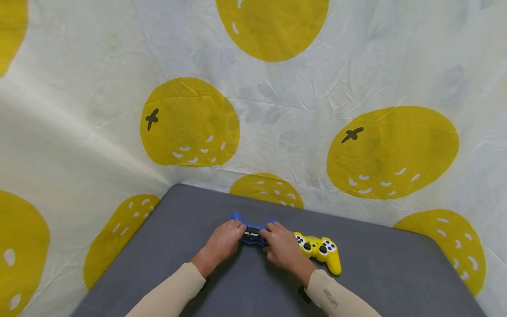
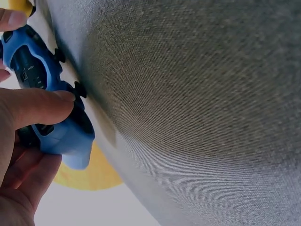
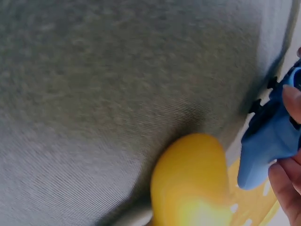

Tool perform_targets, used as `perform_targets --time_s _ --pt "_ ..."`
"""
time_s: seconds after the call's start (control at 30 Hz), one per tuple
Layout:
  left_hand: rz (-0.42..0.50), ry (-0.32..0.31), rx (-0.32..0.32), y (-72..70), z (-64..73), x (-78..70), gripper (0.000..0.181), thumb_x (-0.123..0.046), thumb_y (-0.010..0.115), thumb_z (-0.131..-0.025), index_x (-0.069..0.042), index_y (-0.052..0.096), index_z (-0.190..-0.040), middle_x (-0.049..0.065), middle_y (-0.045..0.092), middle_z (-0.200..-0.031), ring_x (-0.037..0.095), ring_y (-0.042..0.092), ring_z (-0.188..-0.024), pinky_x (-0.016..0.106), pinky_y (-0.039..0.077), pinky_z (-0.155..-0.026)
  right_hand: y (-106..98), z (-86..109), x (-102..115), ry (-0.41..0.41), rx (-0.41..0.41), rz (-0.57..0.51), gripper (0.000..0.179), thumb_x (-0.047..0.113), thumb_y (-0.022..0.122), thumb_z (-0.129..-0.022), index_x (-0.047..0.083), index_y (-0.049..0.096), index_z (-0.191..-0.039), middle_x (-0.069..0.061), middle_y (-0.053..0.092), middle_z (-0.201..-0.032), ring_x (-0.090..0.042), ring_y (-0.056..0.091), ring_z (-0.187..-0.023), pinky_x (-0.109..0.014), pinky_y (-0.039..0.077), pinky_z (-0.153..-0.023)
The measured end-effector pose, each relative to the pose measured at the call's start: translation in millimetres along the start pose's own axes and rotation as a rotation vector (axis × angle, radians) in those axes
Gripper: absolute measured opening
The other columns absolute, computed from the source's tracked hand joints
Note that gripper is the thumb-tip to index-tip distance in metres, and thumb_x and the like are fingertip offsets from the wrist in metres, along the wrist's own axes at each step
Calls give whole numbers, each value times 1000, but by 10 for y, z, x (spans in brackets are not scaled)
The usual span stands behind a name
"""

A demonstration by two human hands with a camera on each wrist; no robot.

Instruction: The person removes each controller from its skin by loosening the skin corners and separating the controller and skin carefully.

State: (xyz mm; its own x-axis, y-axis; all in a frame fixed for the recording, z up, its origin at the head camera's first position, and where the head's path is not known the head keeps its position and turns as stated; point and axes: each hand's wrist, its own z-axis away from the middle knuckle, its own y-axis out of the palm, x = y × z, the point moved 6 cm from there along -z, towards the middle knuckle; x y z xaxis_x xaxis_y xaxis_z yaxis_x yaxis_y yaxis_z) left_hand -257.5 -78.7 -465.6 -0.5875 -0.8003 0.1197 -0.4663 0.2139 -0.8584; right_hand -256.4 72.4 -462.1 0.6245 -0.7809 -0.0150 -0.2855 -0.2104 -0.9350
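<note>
A blue plastic game controller with black thumbsticks (image 1: 251,234) is held over a dark grey fabric-covered counter (image 1: 396,273), its thumbsticks facing down and its grips pointing away from the person. The left hand (image 1: 225,240) pinches one end between thumb and curled fingers; the right hand (image 1: 284,247) pinches the other likewise. A yellow game controller with white button areas (image 1: 315,248) lies beside the right hand, buttons up.

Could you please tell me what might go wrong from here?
The right grip is close beside the yellow controller and might nudge it. The thumbsticks of the blue controller face the table, so pressing down could scrape them. It might also tilt if the left grip loosens.
</note>
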Motion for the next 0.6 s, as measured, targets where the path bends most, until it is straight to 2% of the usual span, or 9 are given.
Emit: perform_targets --time_s 0.1,0.23,0.33,0.43,0.6 --pt "10 11 -12 -6 -19 14 23 2 83 -74 -8 70 -91 3 71 -85 20 68 -79 33 58 -72 -14 -29 5 -23 35 -8 26 21 85 -83 20 75 -106 3 57 -85 -14 51 -80 -29 47 -63" --pt "27 19 -13 -1 -38 40 24 2 83 -71 -8 68 -87 3 69 -82 20 67 -76 34 58 -70 -55 -81 53 -76 77 21 15 22 82 -87 20 75 -101 1 60 -88 -16 54 -80 -31 50 -62" --pt "33 22 1 12 -54 63 23 2 83 -72 -9 68 -85 3 69 -82 21 68 -76 35 58 -70 -87 -136 111 -115 130 69 11 20 79 -89 18 76 -99 -1 63 -89 -18 57 -80 -33 54 -62" --pt "38 21 15 20 -73 83 22 2 82 -73 -9 68 -85 4 70 -84 21 68 -78 36 58 -71 -92 -210 156 -121 197 131 7 18 77 -91 17 76 -97 -2 64 -89 -19 58 -81 -33 55 -63" --pt "38 17 28 12 -92 82 21 1 82 -74 -10 69 -86 3 71 -86 21 69 -79 35 59 -72 -75 -298 227 -108 298 233 14 18 80 -89 14 74 -101 -5 64 -94 -21 59 -85 -33 57 -66"
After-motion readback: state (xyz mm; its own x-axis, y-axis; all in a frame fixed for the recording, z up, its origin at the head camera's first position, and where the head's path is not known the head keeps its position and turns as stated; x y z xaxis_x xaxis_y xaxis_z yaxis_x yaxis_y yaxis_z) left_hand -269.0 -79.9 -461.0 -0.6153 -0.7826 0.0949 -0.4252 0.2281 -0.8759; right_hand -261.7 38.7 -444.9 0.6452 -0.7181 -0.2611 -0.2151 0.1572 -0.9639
